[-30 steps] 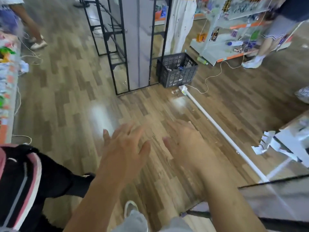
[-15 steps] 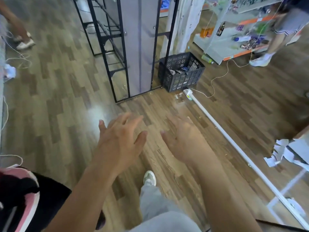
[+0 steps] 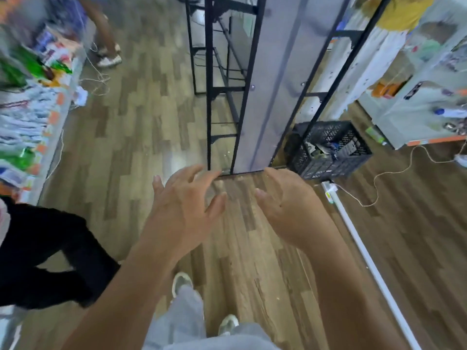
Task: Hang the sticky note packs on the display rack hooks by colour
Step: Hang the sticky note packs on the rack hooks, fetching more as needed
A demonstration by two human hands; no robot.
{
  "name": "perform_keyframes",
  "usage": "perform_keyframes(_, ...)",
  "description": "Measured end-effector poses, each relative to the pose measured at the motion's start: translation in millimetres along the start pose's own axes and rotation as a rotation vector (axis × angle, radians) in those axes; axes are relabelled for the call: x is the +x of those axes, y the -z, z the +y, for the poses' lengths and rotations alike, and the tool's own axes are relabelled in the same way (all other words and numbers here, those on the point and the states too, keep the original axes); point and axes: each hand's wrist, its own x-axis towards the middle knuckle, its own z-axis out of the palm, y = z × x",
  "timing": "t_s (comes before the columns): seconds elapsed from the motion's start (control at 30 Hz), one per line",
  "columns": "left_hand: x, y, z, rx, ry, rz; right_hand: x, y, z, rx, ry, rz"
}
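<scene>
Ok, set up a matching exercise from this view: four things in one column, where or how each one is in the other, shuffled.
Things:
1. left hand
2. black crate
3. white rail
4. black metal frame

Places or states:
A. lies along the floor at the right, long and thin
B. held out over the floor, fingers spread, holding nothing
C. stands upright straight ahead
D. sits on the floor just right of the frame's foot, with odds and ends inside

Pairs: 1-B, 2-D, 3-A, 4-C

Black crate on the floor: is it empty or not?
Not empty. The black crate holds several loose items, visible through its open top; too blurred to identify.
</scene>
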Motion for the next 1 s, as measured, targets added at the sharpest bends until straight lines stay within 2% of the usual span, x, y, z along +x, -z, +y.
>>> perform_keyframes(0.13, 63, 5, -33, -0.042, 0.031, 0.038, 68, -8, -18, -0.019, 0.011, -0.024)
perform_keyframes(0.3, 154, 33, -77, -0.041, 0.003, 0.048, 162, -15, -58, -0.020, 0.021, 0.048)
perform_keyframes(0.5, 274, 89, -137, -0.039, 0.017, 0.153, 271, -15, -117, -0.038, 0.044, 0.132)
perform_keyframes(0.73, 390, 115, -184, -0.207, -0.063, 0.188, 385, -45, -150, -0.014, 0.081, 0.058)
perform_keyframes(1.0, 539, 143, -222, -0.176, -0.114, 0.181, 544, -68, -192, -0.012, 0.161, 0.016)
